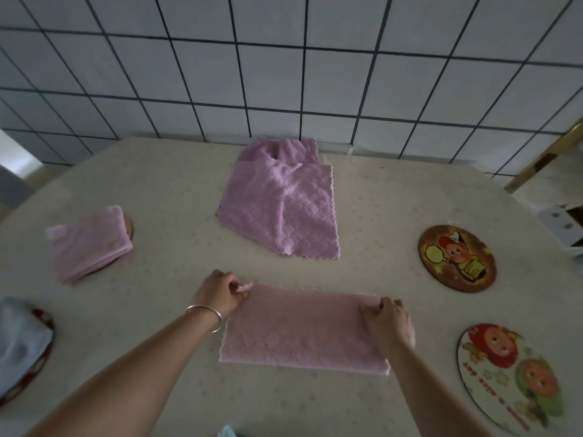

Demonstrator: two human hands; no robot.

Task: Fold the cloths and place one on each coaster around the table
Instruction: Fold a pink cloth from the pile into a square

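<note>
bare table (176, 197) between cloth heap (284, 200), coasters (456, 258)

pink cloth (303, 329) folded flat, brown coaster (456, 258) bare

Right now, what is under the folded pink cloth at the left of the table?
A round coaster lies under the folded pink cloth; only a sliver of its rim shows at the cloth's right edge. Its face and picture are covered, so cannot be seen.

Pale speckled tablecloth (176, 190) over the table, white tiled wall (284, 74) behind — dark grout lines, gold-coloured frame (549, 152) at far right
</note>
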